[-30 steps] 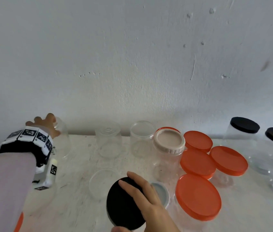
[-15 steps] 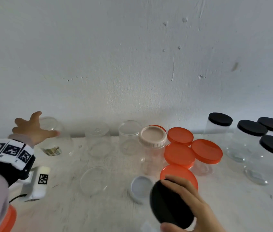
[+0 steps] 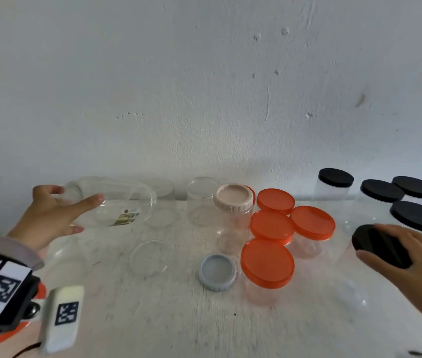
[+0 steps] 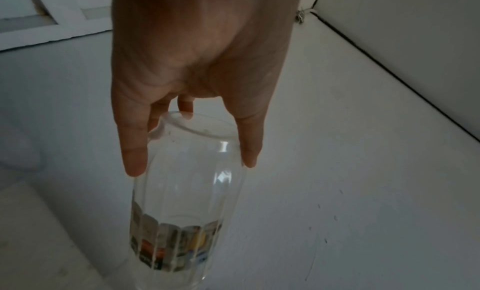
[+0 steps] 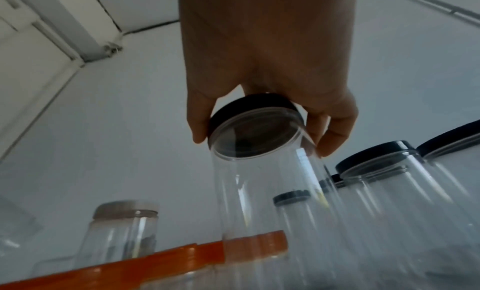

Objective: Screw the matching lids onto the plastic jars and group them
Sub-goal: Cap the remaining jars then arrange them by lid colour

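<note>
Pale pitted wall [image 3: 204, 86] behind; scuffed white table [image 3: 153, 319], soft dim light; white frame [image 4: 39, 17]

Labelled lidless clear jar [image 3: 111, 205] tilted, black-lidded jar [image 3: 381, 245] tilted

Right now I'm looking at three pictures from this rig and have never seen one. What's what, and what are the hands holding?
No robot here: a person works bare-handed, wearing three cameras. The wide picture comes from the head camera, looking down at a white table against a wall. The other two come from wrist cameras, each looking along a hand.

The left hand grips an open clear jar by its neck, tilted and off the table; the left wrist view shows the fingers around its rim. The right hand grips a black-lidded jar by its lid, beside other black-lidded jars.

Also on the table: orange-lidded jars, a beige-lidded jar, open jars and a loose grey lid.
</note>
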{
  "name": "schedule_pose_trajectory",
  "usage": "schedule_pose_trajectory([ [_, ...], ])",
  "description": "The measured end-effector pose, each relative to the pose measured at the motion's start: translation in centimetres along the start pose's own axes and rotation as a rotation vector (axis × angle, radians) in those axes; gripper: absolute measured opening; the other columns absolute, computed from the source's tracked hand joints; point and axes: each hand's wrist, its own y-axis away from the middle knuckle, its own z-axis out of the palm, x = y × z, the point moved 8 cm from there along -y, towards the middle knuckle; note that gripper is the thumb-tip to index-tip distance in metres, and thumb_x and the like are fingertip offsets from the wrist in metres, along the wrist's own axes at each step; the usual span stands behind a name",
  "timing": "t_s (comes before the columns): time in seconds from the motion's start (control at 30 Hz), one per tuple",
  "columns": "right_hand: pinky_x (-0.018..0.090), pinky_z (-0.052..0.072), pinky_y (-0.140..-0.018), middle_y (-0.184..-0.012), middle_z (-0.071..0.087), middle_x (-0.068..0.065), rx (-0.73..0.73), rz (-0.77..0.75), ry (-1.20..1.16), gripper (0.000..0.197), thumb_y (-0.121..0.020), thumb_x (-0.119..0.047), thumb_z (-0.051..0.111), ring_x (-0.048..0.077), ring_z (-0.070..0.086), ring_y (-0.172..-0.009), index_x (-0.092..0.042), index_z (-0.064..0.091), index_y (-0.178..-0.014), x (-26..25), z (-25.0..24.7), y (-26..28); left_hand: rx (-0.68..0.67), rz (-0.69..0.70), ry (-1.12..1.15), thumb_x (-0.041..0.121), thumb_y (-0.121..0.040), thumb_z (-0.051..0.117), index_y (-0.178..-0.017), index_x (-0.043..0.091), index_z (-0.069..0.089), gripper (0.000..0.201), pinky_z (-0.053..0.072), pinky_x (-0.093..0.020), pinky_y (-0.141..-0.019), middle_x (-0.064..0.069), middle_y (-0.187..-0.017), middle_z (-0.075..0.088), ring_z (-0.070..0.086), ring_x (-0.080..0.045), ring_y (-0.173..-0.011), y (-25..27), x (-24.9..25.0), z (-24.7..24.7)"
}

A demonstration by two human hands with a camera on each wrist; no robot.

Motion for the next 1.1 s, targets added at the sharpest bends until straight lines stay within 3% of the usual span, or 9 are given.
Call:
schedule_pose_trajectory([
  [0.17,0.047,0.040,-0.096,-0.126,0.047,0.011,0.013,0.081,0.116,0.056,-0.074,-0.037,0.078,0.030,0.044,-0.115,-0.016,0.058,-0.122,2.8,0.4,-3.2,0.040,-0.074,0.153,0.056,-0.035,0.083,-0.126,0.028,0.034,0.107,0.055,-0.036,-0.067,-0.005,-0.104,0.045,0.057,-0.019,-0.089,3.9,-2.0,0.4],
  [0.27,0.047,0.041,-0.095,-0.127,0.045,0.011,0.009,0.112,0.131,0.056,-0.076,-0.040,0.076,0.033,0.044,-0.115,-0.016,0.058,-0.122,3.8,0.9,-4.7,-0.003,-0.175,0.281,0.053,-0.042,0.081,-0.122,0.033,0.033,0.096,0.055,-0.035,-0.065,-0.009,-0.102,0.049,0.063,-0.027,-0.088,6.1,-3.5,1.4],
  [0.33,0.047,0.042,-0.095,-0.128,0.044,0.012,0.000,0.128,0.143,0.056,-0.077,-0.041,0.075,0.033,0.043,-0.115,-0.016,0.057,-0.123,4.5,1.4,-5.3,-0.076,-0.260,0.383,0.047,-0.048,0.080,-0.122,0.025,0.041,0.086,0.057,-0.037,-0.064,-0.005,-0.097,0.047,0.060,-0.023,-0.086,7.3,-4.8,2.6],
  [0.43,0.047,0.040,-0.095,-0.129,0.044,0.014,-0.003,0.153,0.157,0.056,-0.077,-0.041,0.075,0.036,0.041,-0.117,-0.016,0.057,-0.123,5.7,2.2,-6.0,-0.164,-0.374,0.540,0.039,-0.052,0.079,-0.098,0.015,0.057,0.056,0.058,-0.041,-0.060,0.001,-0.082,0.044,0.046,-0.018,-0.073,9.0,-6.6,4.2],
  [0.57,0.051,0.042,-0.096,-0.130,0.043,0.014,0.001,0.169,0.195,0.058,-0.076,-0.047,0.074,0.038,0.042,-0.116,-0.019,0.055,-0.123,6.8,2.6,-6.4,-0.213,-0.522,0.630,0.039,-0.054,0.079,-0.102,0.010,0.054,0.061,0.057,-0.052,-0.069,-0.014,-0.085,0.050,0.056,-0.028,-0.070,10.2,-8.8,5.4],
  [0.77,0.051,0.048,-0.090,-0.130,0.041,0.010,-0.016,0.167,0.280,0.057,-0.077,-0.058,0.065,0.039,0.046,-0.111,-0.026,0.056,-0.123,6.8,2.8,-6.4,-0.289,-0.592,0.706,0.034,-0.061,0.077,-0.087,0.006,0.051,0.046,0.058,-0.046,-0.067,-0.019,-0.087,0.053,0.059,-0.032,-0.081,11.2,-10.4,7.0],
  [0.83,0.050,0.048,-0.089,-0.132,0.041,0.009,-0.025,0.178,0.350,0.059,-0.077,-0.062,0.061,0.040,0.046,-0.110,-0.027,0.056,-0.124,6.5,2.9,-6.4,-0.317,-0.633,0.725,0.032,-0.065,0.076,-0.088,0.003,0.052,0.044,0.057,-0.049,-0.068,-0.021,-0.094,0.053,0.057,-0.037,-0.090,11.6,-10.7,7.5],
  [0.93,0.053,0.044,-0.094,-0.135,0.040,0.010,-0.055,0.221,0.397,0.057,-0.079,-0.061,0.059,0.040,0.044,-0.112,-0.027,0.055,-0.125,5.8,2.8,-6.3,-0.333,-0.669,0.726,0.032,-0.065,0.074,-0.091,0.002,0.051,0.046,0.057,-0.053,-0.068,-0.025,-0.093,0.057,0.061,-0.040,-0.084,12.2,-10.9,8.1],
  [1.1,0.057,0.030,-0.105,-0.142,0.035,0.014,-0.059,0.192,0.414,0.056,-0.080,-0.049,0.067,0.039,0.028,-0.130,-0.022,0.056,-0.128,2.2,2.7,-5.3,-0.398,-0.672,0.730,0.035,-0.067,0.071,-0.123,0.007,0.046,0.067,0.054,-0.058,-0.075,-0.035,-0.092,0.062,0.064,-0.049,-0.087,12.7,-11.0,8.6],
])
